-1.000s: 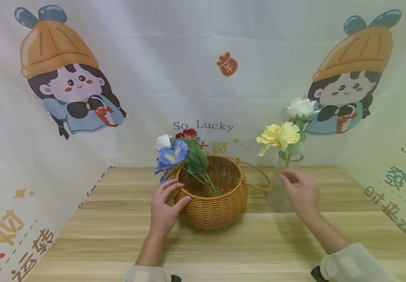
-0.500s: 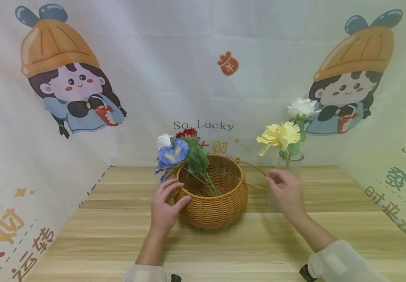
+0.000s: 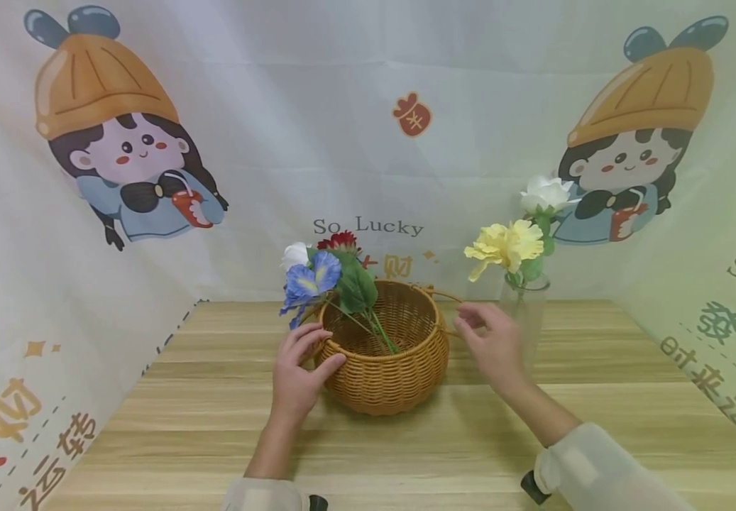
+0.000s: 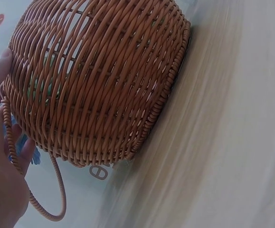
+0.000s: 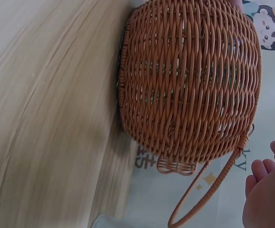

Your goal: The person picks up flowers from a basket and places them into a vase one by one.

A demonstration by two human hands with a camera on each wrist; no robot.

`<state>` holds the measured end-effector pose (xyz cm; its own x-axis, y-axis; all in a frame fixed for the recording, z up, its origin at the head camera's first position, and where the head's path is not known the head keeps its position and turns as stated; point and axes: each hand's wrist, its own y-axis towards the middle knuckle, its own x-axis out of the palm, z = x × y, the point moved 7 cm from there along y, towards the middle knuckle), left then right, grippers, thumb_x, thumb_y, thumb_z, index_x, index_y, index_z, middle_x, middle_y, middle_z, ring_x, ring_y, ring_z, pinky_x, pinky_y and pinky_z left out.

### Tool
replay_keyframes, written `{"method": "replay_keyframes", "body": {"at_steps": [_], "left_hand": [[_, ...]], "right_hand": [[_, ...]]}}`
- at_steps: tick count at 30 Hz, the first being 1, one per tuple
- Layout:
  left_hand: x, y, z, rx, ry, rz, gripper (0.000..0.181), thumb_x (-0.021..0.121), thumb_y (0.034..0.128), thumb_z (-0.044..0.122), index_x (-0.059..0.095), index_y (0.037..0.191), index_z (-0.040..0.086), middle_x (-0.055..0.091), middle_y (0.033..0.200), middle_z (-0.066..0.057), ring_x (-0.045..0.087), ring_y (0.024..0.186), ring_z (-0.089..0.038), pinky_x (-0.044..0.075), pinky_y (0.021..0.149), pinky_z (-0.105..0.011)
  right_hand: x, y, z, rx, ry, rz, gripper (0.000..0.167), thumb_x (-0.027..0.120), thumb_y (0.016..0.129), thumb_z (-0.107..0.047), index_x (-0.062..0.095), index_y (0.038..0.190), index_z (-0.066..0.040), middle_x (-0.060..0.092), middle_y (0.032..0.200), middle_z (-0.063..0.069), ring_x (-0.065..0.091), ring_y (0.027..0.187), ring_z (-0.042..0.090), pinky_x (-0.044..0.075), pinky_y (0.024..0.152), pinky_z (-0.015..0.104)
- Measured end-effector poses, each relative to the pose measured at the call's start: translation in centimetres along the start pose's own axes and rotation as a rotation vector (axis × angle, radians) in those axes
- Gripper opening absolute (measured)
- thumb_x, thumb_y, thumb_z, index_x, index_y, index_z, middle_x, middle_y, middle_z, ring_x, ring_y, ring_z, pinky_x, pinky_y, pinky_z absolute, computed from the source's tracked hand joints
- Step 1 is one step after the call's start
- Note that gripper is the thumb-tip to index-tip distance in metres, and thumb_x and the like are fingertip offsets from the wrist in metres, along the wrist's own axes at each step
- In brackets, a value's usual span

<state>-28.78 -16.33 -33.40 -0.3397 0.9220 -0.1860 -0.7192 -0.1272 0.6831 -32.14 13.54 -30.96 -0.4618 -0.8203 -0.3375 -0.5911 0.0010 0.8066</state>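
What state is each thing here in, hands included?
Basket: upright, uncovered.
Handles: tilted outward.
Basket flowers: stems inside, leaning left over the edge.
Vase: upright, partly hidden.
Vase flowers: standing, blooms above the top.
Left hand: grip on basket.
Right hand: grip empty, fingers bent.

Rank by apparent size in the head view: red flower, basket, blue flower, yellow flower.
Largest to smallest:
1. Basket
2. Yellow flower and blue flower: too alike to rank
3. Red flower, judged by its visible part only
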Motion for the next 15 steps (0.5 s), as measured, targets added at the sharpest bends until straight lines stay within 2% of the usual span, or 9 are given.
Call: {"method": "replay_keyframes", "body": {"at_steps": [5, 11, 15], "left_hand": [[0.0, 0.1, 0.0, -0.020, -0.002, -0.004, 0.031, 0.084, 0.0736, 0.003, 0.071, 0.101, -0.003, 0.058, 0.122, -0.024, 0.050, 0.114, -0.032, 0.053, 0.086, -0.049], [0.0, 0.3, -0.3, -0.049, -0.016, -0.014, 0.032, 0.084, 0.0732, 0.004, 0.070, 0.101, -0.006, 0.058, 0.122, -0.023, 0.050, 0.114, -0.028, 0.053, 0.087, -0.047], [0.0, 0.4, -0.5, -0.075, -0.032, -0.018, 0.032, 0.085, 0.0726, 0.003, 0.070, 0.100, -0.007, 0.058, 0.120, -0.022, 0.052, 0.110, -0.025, 0.053, 0.087, -0.046]], "right_hand": [[0.9, 0.4, -0.4, 0.018, 0.016, -0.019, 0.020, 0.078, 0.078, 0.002, 0.071, 0.097, 0.001, 0.069, 0.088, 0.010, 0.064, 0.075, 0.020, 0.056, 0.062, 0.035], [2.3, 0.7, -1.0, 0.070, 0.038, -0.068, 0.022, 0.078, 0.080, -0.003, 0.071, 0.101, 0.000, 0.068, 0.088, 0.010, 0.064, 0.077, 0.022, 0.056, 0.066, 0.040], [3.0, 1.0, -1.8, 0.048, 0.048, -0.089, 0.023, 0.077, 0.082, -0.004, 0.070, 0.103, 0.001, 0.068, 0.090, 0.014, 0.065, 0.079, 0.025, 0.056, 0.066, 0.043]]}}
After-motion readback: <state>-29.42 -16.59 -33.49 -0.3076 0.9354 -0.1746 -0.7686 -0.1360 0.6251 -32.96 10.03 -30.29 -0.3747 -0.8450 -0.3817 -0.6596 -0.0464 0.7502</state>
